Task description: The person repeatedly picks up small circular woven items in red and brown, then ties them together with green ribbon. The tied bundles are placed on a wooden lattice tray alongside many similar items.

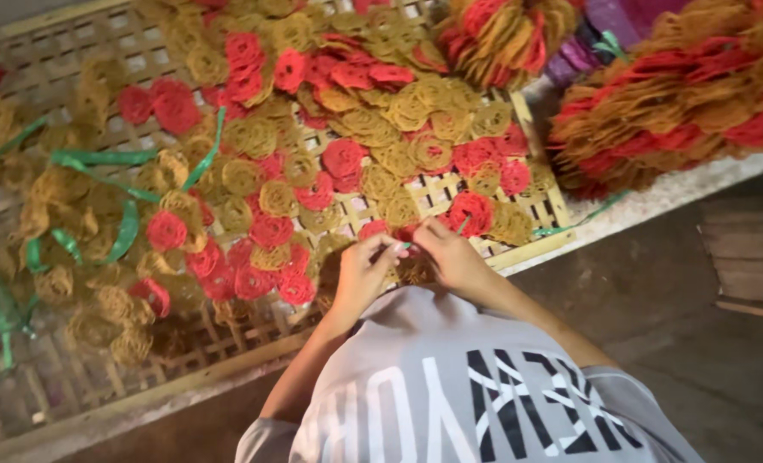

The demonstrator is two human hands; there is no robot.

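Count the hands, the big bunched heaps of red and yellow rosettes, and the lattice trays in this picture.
Hands: 2 (left hand, right hand)
Bunched heaps: 2 (top heap, right heap)
Lattice tray: 1
Total: 5

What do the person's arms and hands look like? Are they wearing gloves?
No gloves. The left hand and right hand are bare, with no rings or watch visible. The forearms are bare too. The short sleeves of a light grey T-shirt with big black and white printed letters end near the elbows.
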